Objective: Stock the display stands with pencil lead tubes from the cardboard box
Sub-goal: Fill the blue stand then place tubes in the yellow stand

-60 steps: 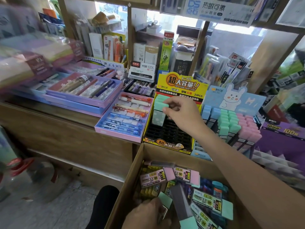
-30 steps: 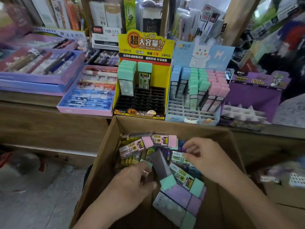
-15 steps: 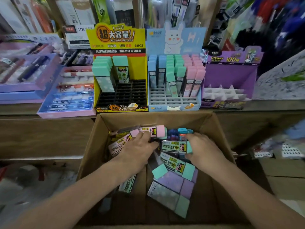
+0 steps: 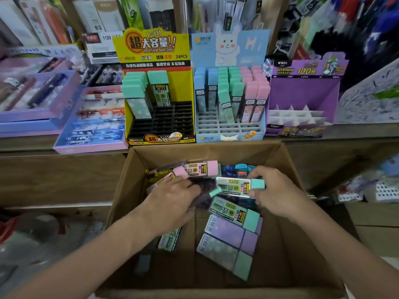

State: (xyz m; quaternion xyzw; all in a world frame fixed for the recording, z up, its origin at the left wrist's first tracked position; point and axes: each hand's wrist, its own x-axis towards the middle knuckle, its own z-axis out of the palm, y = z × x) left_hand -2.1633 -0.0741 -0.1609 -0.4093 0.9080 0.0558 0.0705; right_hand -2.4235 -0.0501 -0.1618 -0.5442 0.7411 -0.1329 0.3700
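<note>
We have the cardboard box (image 4: 138, 173) nearest us, below the counter (image 4: 356, 130). On the counter just behind it three stands sit side by side: left stand (image 4: 151, 46), middle stand (image 4: 228, 46), right stand (image 4: 302, 89), with pen trays (image 4: 90, 148) further left. Lead tubes (image 4: 228, 225) lie in the box around our left hand (image 4: 172, 197) and right hand (image 4: 278, 190).

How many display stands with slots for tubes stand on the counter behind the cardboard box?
3: the yellow stand at left, the blue rabbit stand in the middle, the purple stand at right. More may be hidden in the blurred background.

2 bare forearms (image 4: 97, 251), bare left hand (image 4: 172, 197), bare right hand (image 4: 274, 190)
</note>
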